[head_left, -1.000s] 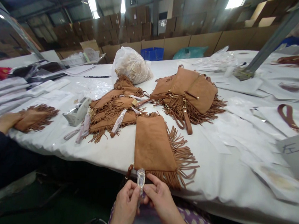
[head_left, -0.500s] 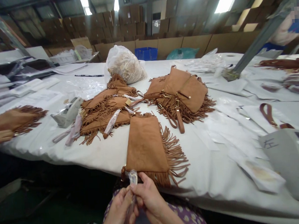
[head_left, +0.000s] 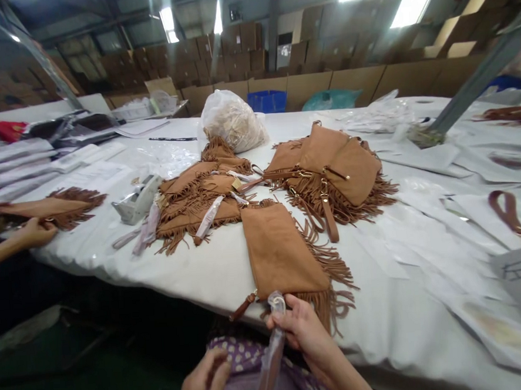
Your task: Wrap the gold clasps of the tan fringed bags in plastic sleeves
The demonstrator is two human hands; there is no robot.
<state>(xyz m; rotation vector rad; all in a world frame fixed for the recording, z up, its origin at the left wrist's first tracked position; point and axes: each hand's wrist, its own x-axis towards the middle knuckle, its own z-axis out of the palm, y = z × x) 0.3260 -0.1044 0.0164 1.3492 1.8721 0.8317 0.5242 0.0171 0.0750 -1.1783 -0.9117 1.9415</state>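
A brown strap in clear plastic wrap (head_left: 270, 359) hangs from my right hand (head_left: 304, 327), whose fingers pinch it near its metal clasp end. My left hand (head_left: 205, 379) is lower and to the left, off the strap, with its fingers curled; whether it holds anything is hidden. Just beyond my right hand, a flat tan pouch (head_left: 284, 252) with fringe along its right and near sides lies at the table's front edge. Its zipper pull (head_left: 244, 306) points toward the lower left.
Fringed pouches with wrapped straps (head_left: 199, 196) and more tan pouches (head_left: 333, 167) lie in piles beyond. A tape dispenser (head_left: 138, 199) stands left of them. At far left, a co-worker's hand (head_left: 36, 233) touches another pouch. A metal post (head_left: 478, 81) rises at right.
My left hand has come off the wrapped strap and moved down and left. My right hand keeps hold of it. The view has shifted, and the co-worker's hand has changed position on the pouch.
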